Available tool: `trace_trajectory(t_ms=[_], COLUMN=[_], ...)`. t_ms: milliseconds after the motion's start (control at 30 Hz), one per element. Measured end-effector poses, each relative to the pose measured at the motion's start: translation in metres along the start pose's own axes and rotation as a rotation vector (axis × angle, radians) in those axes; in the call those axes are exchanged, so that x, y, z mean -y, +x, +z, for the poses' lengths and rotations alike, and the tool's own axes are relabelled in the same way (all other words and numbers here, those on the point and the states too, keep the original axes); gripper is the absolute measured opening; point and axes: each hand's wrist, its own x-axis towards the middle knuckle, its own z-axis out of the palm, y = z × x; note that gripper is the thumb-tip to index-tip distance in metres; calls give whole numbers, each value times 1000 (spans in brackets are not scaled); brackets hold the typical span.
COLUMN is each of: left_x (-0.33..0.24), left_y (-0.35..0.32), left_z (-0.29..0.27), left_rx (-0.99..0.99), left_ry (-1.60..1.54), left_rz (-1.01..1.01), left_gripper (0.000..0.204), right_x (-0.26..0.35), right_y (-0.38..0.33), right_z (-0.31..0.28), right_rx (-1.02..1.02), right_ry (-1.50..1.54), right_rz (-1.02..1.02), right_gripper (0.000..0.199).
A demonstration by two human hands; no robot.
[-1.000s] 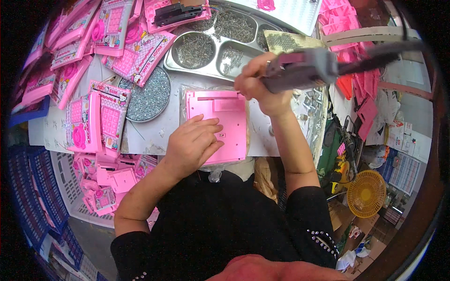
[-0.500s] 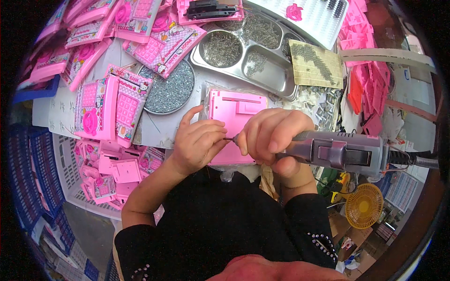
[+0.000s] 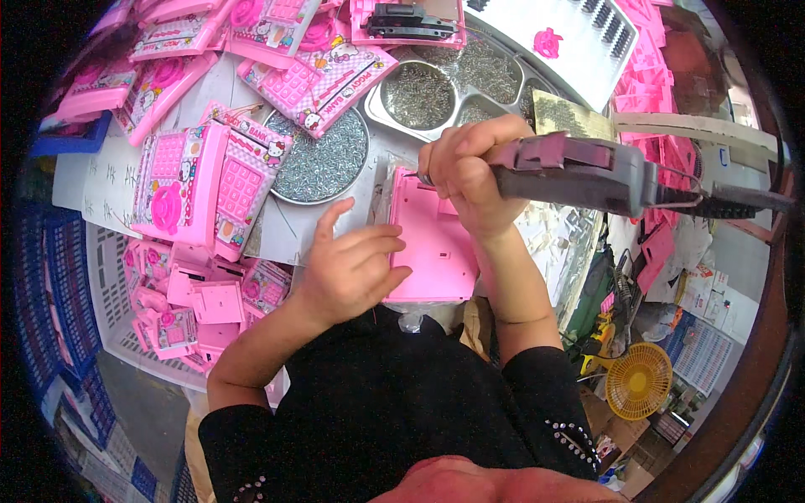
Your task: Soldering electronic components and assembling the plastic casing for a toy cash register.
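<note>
Right hand (image 3: 478,172) grips electric screwdriver (image 3: 579,172) over pink panel (image 3: 428,251)

From my remote station I see its fingers (image 3: 495,130) wrapped around the tool. The left hand (image 3: 348,272) is empty, fingers loosely spread at the panel's left edge; contact I can't tell. The panel lies before the wearer on the desk (image 3: 285,237).

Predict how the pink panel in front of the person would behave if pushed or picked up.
The panel would probably feel stiff: its face looks uncreased and its edges crisp. That smooth face might slip if held loosely. Broad and lying flat, it seems unlikely to roll.
</note>
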Motion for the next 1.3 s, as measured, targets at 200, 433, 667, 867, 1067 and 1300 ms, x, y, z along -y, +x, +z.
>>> trace_trajectory(t_ms=[200, 433, 667, 867, 1067, 1300], left_x=[-2, -9, -9, -11, -4, -11], left_y=[-20, -24, -24, -22, -10, -8], left_z=[11, 11, 13, 6, 1, 0], left_rx=[20, 6, 1, 50, -31, -27], left_ry=[42, 123, 133, -6, -15, 21], left_rz=[-59, -56, -50, -150, -182, -183], left_gripper=[28, 23, 18, 16, 17, 17], right_x=[-13, 7, -1, -5, 53, 57], right_y=[-1, 1, -18, -16, -22, -46], right_z=[-4, 1, -3, -9, 28, 38], right_rx=[155, 276, 301, 274, 298, 179], right_ry=[-349, -77, -366, -313, 115, 66], right_rz=[-12, -45, -26, -29, -23, 44], right_gripper=[21, 27, 29, 24, 37, 36])
